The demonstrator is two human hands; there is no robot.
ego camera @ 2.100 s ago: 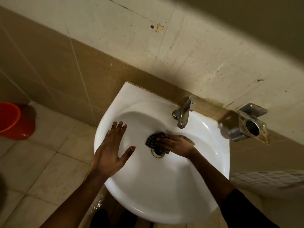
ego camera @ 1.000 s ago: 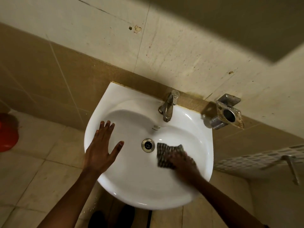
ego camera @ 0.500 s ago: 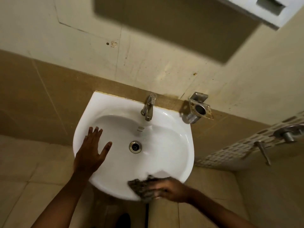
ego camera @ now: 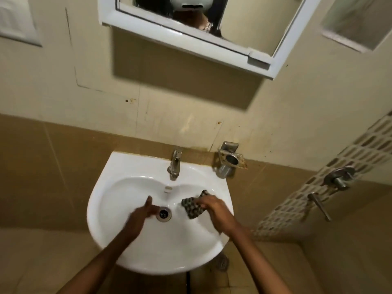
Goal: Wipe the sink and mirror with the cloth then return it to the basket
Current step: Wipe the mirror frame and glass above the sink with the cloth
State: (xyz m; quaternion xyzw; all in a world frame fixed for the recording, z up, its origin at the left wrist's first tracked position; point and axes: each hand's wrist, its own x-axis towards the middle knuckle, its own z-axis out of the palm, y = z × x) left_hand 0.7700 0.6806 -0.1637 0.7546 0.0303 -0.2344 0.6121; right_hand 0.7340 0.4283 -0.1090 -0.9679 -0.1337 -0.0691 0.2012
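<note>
dark checkered cloth (ego camera: 192, 206), crumpled, in right hand (ego camera: 216, 211)

quick count: one white sink (ego camera: 148, 251), one tap (ego camera: 174, 165), one drain (ego camera: 163, 213), one checked cloth (ego camera: 193, 205), two hands, the left hand (ego camera: 139, 216) and the right hand (ego camera: 216, 211). far up there's one mirror (ego camera: 244, 24). right of the tap, one metal holder (ego camera: 230, 161). far right, two wall valves (ego camera: 338, 180).

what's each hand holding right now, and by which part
The right hand pinches the checkered cloth at its right edge, over the sink. The left hand, blurred by the drain, holds nothing.
</note>
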